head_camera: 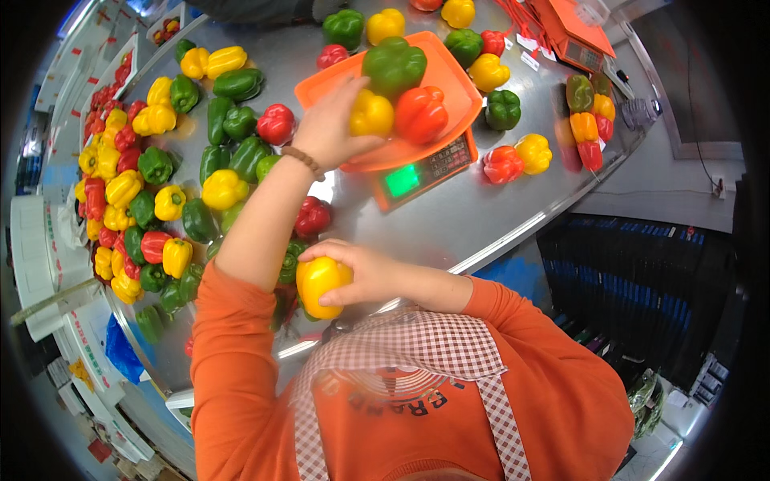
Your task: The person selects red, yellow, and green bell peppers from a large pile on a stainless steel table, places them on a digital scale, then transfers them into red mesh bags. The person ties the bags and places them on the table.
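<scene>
My left hand point(337, 120) reaches into an orange plastic tray point(460, 90), its thumb and fingers around a yellow bell pepper point(374, 113). A green bell pepper point(394, 66) and a red bell pepper point(421, 114) lie against it in the tray. Beneath the tray is an orange digital scale point(442, 165) with a lit green display point(402, 180). Close to my apron, my right hand point(358, 273) grips another yellow bell pepper point(322, 287), held over the table's near edge.
Many red, yellow and green peppers point(159, 120) cover the left of the metal table point(385, 231). Bagged peppers point(586, 129) lie at the right. Red ties with white tags point(529, 60) sit by another orange device point(571, 30). Dark stacked crates point(625, 288) stand right of the table.
</scene>
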`<state>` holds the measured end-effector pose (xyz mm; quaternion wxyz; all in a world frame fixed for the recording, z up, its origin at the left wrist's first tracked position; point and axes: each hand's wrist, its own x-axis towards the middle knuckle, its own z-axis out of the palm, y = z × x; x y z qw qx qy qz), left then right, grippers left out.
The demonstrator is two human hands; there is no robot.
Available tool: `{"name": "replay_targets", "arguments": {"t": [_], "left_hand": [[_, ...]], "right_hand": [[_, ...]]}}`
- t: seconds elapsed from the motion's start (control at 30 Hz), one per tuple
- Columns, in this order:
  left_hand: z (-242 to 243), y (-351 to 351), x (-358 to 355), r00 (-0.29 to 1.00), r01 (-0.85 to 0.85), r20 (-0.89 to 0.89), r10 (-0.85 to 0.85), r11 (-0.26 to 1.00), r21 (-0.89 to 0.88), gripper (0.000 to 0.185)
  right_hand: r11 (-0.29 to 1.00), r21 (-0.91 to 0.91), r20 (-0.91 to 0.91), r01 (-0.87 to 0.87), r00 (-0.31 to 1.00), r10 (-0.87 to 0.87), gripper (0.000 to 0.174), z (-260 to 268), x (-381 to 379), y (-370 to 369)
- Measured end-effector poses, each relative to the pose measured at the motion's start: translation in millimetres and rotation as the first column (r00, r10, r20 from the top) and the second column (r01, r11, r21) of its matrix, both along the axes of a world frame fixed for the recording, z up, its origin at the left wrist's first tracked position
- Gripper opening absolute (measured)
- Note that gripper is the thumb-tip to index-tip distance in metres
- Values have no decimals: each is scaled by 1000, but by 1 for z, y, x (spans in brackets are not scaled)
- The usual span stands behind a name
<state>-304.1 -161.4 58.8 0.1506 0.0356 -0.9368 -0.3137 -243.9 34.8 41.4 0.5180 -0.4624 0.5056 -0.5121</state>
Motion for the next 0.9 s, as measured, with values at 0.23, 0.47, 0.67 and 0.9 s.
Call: {"name": "replay_targets", "arguments": {"t": [0.23, 0.47, 0.67, 0.9], "left_hand": [[13, -42, 31, 997, -77, -6, 78, 996, 52, 82], [20, -101, 103, 954, -292, -23, 298, 945, 145, 67], [-4, -185, 196, 814, -575, 53, 578, 791, 209, 63], [-56, -285, 327, 355, -931, 145, 924, 335, 143, 69]], "right_hand": [[999, 35, 21, 38, 999, -39, 67, -7, -1, 8], [997, 63, 31, -36, 999, 34, 66, -6, 5, -11], [991, 108, 42, -76, 997, 71, 66, -5, 14, -30], [982, 70, 97, -176, 981, 169, 70, -7, 10, -57]]}}
